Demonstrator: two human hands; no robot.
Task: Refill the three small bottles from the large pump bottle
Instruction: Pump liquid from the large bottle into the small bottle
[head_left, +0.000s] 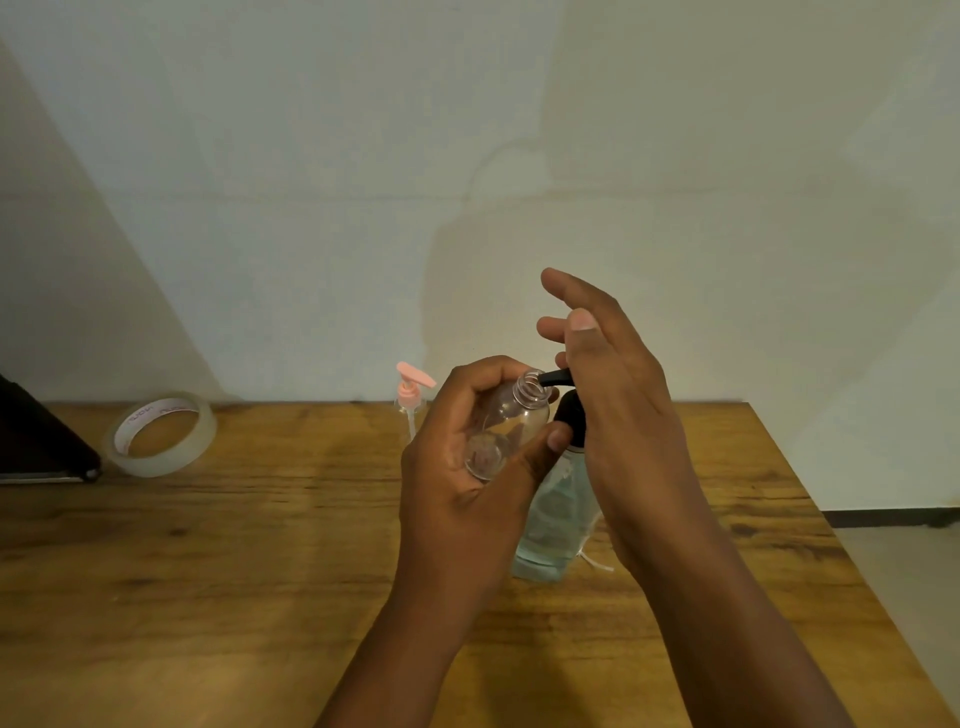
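The left hand (467, 457) holds a small clear bottle (506, 426) above the wooden bench (260, 545), its grip curled round the body with the thumb across the near side and the fingers wrapped over the far side. The bottle is tilted, its open threaded neck pointing up and to the right, and it has no cap on. The black spout of the large pump bottle (550, 514) touches or sits just at that open mouth; whether the tip is inside cannot be told.

The large pump bottle stands upright on the bench near the middle, just right of the left hand, with pale blue liquid filling its lower part. Its black pump head (569, 415) is mostly covered by the right hand (613, 395), whose palm rests over the top. The right grip is spread: the fingers are straight and fanned out toward the far wall, holding nothing.

Behind the left hand, near the far edge of the bench, a pink pump top (413, 387) shows on a small clear bottle that is largely hidden. Far to the left lies a roll of clear tape (161, 434), flat on the bench, and beside it at the left edge a dark flat object (41, 441) rests partly out of view.
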